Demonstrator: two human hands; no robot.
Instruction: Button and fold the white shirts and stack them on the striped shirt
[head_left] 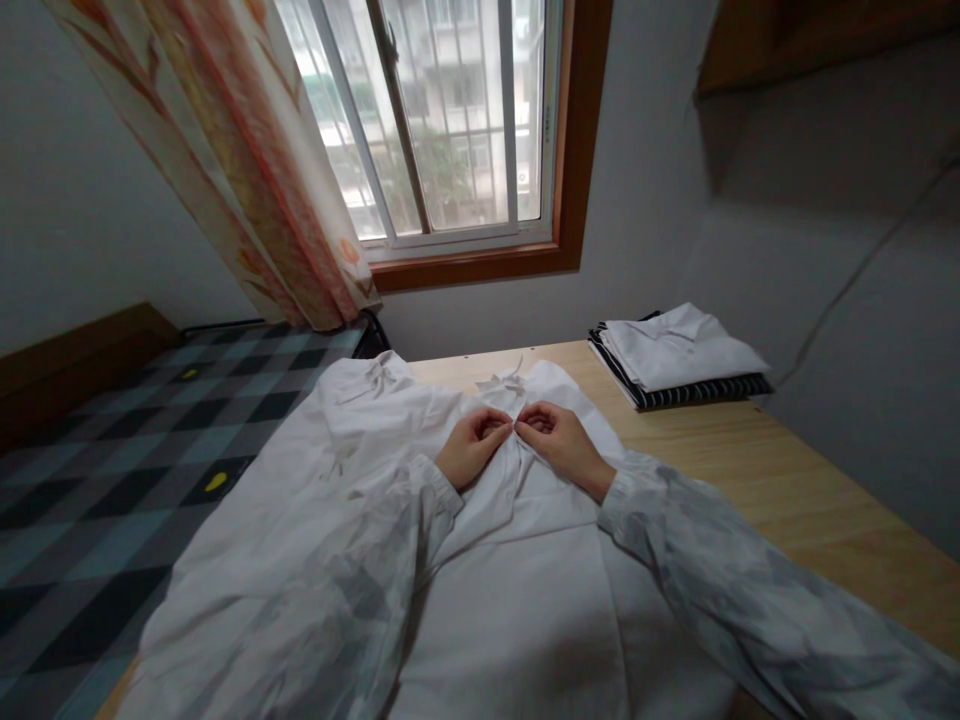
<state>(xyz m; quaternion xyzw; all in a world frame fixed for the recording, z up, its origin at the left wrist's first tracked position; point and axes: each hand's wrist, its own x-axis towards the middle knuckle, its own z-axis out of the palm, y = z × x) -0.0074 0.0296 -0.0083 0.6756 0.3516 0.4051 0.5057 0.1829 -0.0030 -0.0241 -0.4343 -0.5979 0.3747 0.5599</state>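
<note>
A white shirt (517, 600) lies spread front-up on a light wooden table (757, 470), its collar (504, 382) pointing toward the window. My left hand (472, 445) and my right hand (553, 435) meet at the shirt's front opening just below the collar. Both hands have their fingers curled and pinch the fabric edges where they touch. One shirt sleeve (360, 395) is bunched to the left of my left hand. My own pale patterned sleeves cover both forearms.
A folded white garment (679, 345) sits on a folded striped one (694, 392) at the table's far right. A bed with a dark checked cover (112, 470) lies to the left. A window (442, 120) and a floral curtain (247, 160) are ahead.
</note>
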